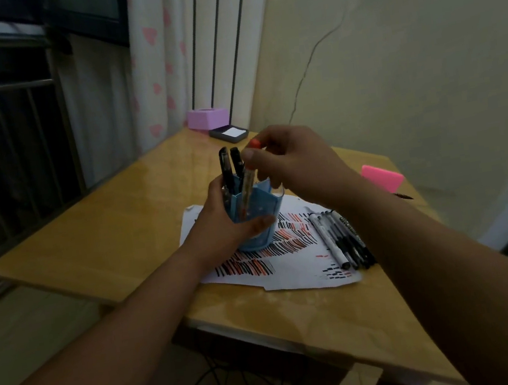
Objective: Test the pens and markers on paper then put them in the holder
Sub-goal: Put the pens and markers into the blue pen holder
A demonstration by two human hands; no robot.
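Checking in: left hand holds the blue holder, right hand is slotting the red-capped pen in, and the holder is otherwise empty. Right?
Not empty: the head view shows two black pens standing in the blue holder. The rest holds: the left hand grips the holder and the right hand pinches the red-capped pen.

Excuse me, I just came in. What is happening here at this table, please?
A person is putting pens away after testing them. The left hand grips the blue holder, which stands on the paper. The right hand pinches a red-capped pen near its top, with its lower end already inside the holder. Two black pens stand in it too. The paper carries many red and black strokes. More pens and markers lie on it to the right.
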